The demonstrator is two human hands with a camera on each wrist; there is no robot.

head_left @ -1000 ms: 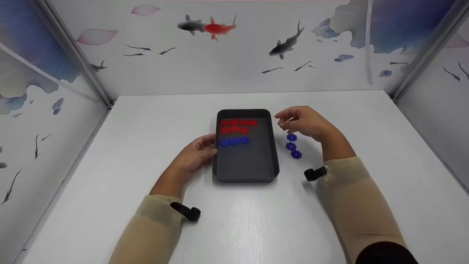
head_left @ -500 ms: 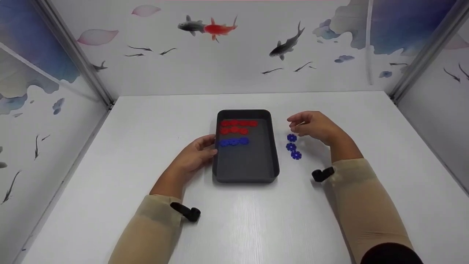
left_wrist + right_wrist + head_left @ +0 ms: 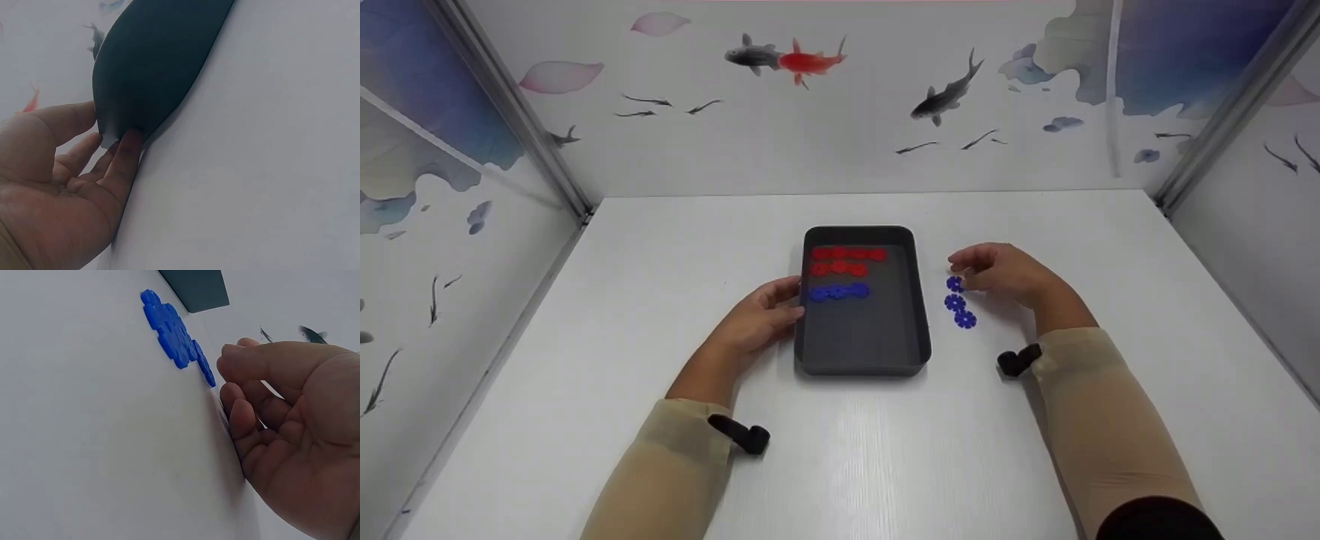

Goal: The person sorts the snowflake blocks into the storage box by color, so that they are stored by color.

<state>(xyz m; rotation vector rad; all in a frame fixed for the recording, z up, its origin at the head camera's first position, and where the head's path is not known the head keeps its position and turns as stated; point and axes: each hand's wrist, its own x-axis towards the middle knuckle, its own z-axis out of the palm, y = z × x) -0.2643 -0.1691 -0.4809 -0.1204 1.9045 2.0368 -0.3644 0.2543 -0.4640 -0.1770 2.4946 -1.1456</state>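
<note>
The left hand (image 3: 754, 321) rests its fingertips on the left wall of a dark grey tray (image 3: 866, 337); in the left wrist view the fingers (image 3: 124, 157) lie along the tray's outer side. Inside the tray are two rows of red flower-shaped plastic discs (image 3: 838, 268) and one row of blue ones (image 3: 838, 292). To the tray's right, three blue flower-shaped discs (image 3: 955, 303) form a bent column on the table. The right hand (image 3: 1011, 274), fingers loosely bent, hovers by the farthest of them and partly covers it. Nothing shows between its fingertips in the right wrist view.
A white table (image 3: 825, 457) carries everything. Behind it stands a white panel (image 3: 855, 150) printed with fish, with side panels left and right. Black wrist cameras sit on both sleeves, the right one (image 3: 1018, 361) close to the table discs.
The right hand has moved away from the tray's right rim, rightward and then nearer, down to the farthest blue disc. The left hand and the tray stay in place.
</note>
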